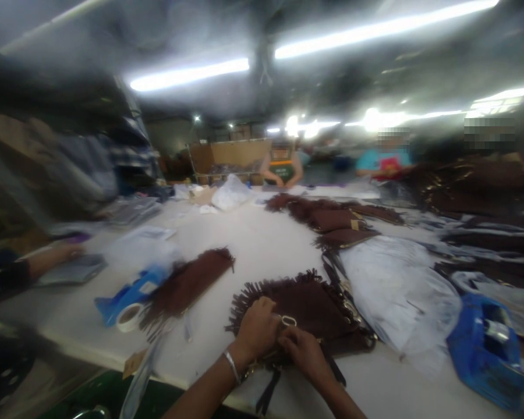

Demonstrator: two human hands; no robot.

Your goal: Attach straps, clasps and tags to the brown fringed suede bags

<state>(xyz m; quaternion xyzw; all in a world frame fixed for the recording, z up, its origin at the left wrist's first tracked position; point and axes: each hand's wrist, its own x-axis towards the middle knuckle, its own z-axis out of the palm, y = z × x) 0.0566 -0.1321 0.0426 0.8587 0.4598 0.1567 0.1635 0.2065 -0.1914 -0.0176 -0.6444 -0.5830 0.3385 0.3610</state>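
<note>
A dark brown bag (pixel 312 302) with fringe along its far and left edges lies flat on the white table in front of me. My left hand (pixel 258 327), a bracelet at its wrist, is closed on the bag's near left part. Close beside it, my right hand (pixel 304 354) has its fingers pinched at the near edge. Just above the fingertips sits a gold-coloured metal ring (pixel 289 320). Exactly which part of the bag the fingers grip is hidden. A dark strap (pixel 269 391) hangs toward me below the hands.
Left of the bag lie another fringed brown piece (pixel 194 285), a tape roll (pixel 129 317) and a blue tape dispenser (pixel 133 294). At right are a plastic bag (pixel 397 285) and a second blue dispenser (pixel 484 343). More brown bags (pixel 332 220) lie beyond. A neighbour's hand (pixel 59 257) is at far left.
</note>
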